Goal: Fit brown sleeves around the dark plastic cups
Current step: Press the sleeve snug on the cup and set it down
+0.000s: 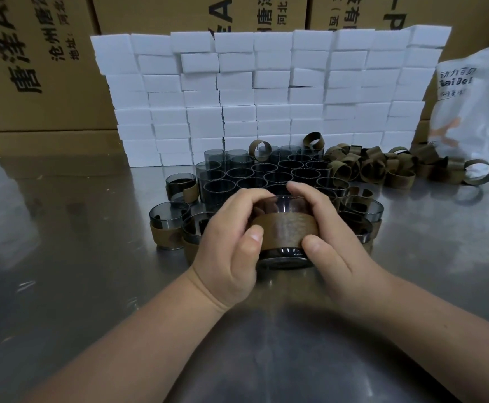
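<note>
You hold the dark cup [284, 255] low at the table [63, 257], brown sleeve [285, 231] around its middle. Your left hand [231, 242] and right hand [327, 237] each curl a close grip on its sides, thumbs on the sleeve. Bare cups [269, 175] cluster behind, loose sleeves [382, 167] to the right, white blocks [266, 91] against cardboard boxes [33, 68].

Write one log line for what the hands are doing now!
left hand grips cup | right hand grips cup | sleeve around cup | loose sleeves at right
</note>
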